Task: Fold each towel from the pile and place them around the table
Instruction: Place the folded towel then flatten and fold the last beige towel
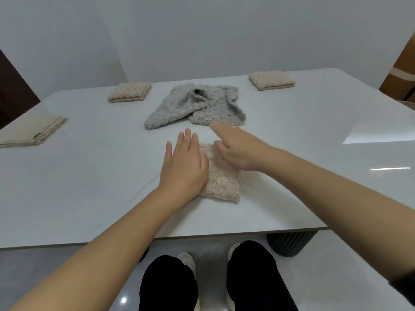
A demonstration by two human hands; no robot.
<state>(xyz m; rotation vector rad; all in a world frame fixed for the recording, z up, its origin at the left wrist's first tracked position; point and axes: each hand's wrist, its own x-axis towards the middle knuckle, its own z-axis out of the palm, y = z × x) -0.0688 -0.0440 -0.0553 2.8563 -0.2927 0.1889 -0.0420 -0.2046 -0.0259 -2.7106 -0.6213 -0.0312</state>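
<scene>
Just in front of the crumpled grey towel (195, 106), the folded beige towel (222, 182) lies under both hands. Left hand (183, 167) is flat, fingers straight and together, probably pinning the fold. Right hand (238, 151) is blurry, fingers loosely open. Finished folded towels (129, 92) sit spaced out around the grey one on the tabletop (89, 187).

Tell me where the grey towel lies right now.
In the head view the grey towel lies crumpled at the middle of the table, just beyond the right hand, between the far-left beige towel and the far-right beige towel.
</scene>
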